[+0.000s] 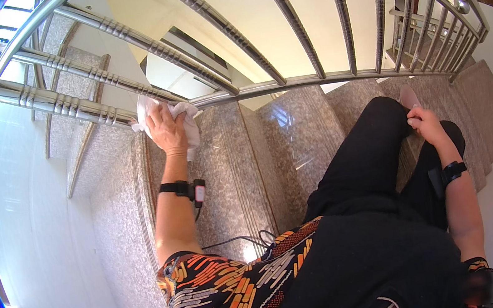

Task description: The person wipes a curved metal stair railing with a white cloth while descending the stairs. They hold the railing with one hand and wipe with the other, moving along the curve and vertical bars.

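My left hand (166,129) presses a white cloth (191,126) against the foot of a stainless steel railing, where a thick ringed post (74,107) and a thinner baluster (98,75) meet the bottom rail (265,88). The fingers lie over the cloth, which hangs down on both sides of the hand. My right hand (422,122) rests by my knee in black trousers, its fingers curled; I see nothing held in it. Both forearms wear black straps, the left one with a small device (199,193).
Polished speckled stone steps (295,133) run beneath me, with grooved edges. Steel balusters (340,13) rise along their open side. Another stair flight (76,83) shows beyond the railing at upper left. A black cable (235,239) lies by my left side. A white wall (32,207) stands at left.
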